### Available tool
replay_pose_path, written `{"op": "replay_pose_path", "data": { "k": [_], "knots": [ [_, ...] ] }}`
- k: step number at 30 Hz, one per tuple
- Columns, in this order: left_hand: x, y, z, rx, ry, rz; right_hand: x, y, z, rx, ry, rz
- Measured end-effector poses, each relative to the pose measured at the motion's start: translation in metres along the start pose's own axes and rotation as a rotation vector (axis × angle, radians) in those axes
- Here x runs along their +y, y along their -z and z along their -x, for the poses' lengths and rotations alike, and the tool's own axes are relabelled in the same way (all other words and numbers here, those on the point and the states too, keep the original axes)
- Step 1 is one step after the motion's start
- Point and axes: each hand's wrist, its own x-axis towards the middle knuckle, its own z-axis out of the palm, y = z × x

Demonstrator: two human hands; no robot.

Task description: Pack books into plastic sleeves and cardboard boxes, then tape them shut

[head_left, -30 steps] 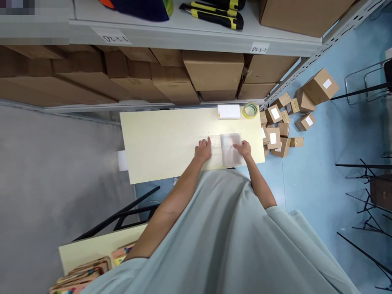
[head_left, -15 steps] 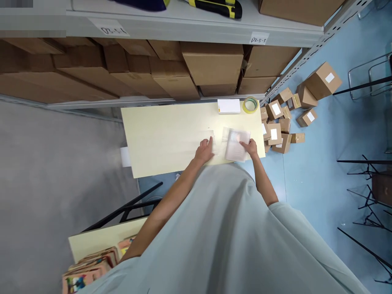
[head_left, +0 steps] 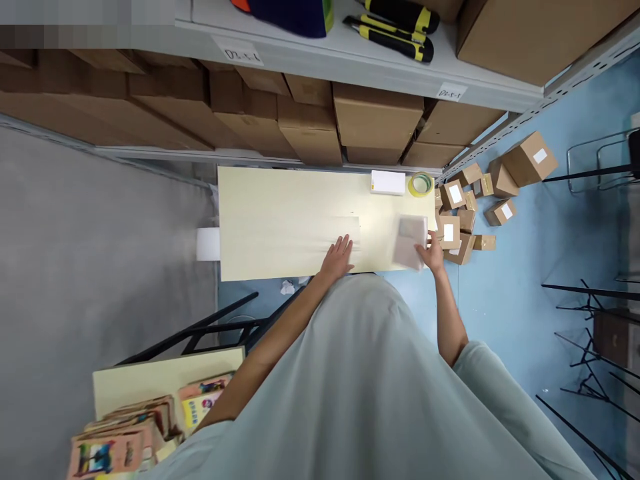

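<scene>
My left hand (head_left: pixel 337 259) lies flat with its fingers stretched out on a thin translucent plastic sheet (head_left: pixel 345 228), which rests on the cream table (head_left: pixel 270 220). At the table's right end, my right hand (head_left: pixel 431 253) pinches the right edge of a stack of translucent plastic bags (head_left: pixel 409 241). How many layers the stack has I cannot tell.
Behind the bags stand a white box (head_left: pixel 388 182) and a tape roll (head_left: pixel 421 185). A shelf of cartons (head_left: pixel 377 117) runs along the back, with utility knives (head_left: pixel 395 40) above. Small parcels (head_left: pixel 453 195) lie right; magazines (head_left: pixel 120 443) are stacked lower left.
My right hand has moved right along the table with the plastic bags, away from the sheet. The fingers of my left hand have flattened out from a pointing pose. The view has shifted slightly.
</scene>
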Motion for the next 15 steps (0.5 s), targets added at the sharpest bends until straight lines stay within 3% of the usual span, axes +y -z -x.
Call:
{"op": "replay_pose_path", "data": {
  "k": [2, 5, 8, 11, 15],
  "knots": [
    [0.001, 0.008, -0.003, 0.005, 0.044, 0.151, -0.017, 0.014, 0.008, -0.033, 0.043, -0.106],
    [0.004, 0.031, -0.006, 0.085, 0.166, 0.499, -0.054, 0.017, 0.028, -0.188, 0.096, -0.389],
    [0.005, 0.061, 0.004, 0.085, 0.225, 0.892, -0.097, 0.003, 0.048, -0.334, 0.123, -0.635],
    [0.005, 0.089, 0.026, -0.035, 0.175, 1.214, -0.133, -0.015, 0.06, -0.418, 0.125, -0.754],
    [-0.001, 0.109, 0.052, -0.053, 0.137, 1.382, -0.166, -0.04, 0.066, -0.444, 0.115, -0.762]
  ]
}}
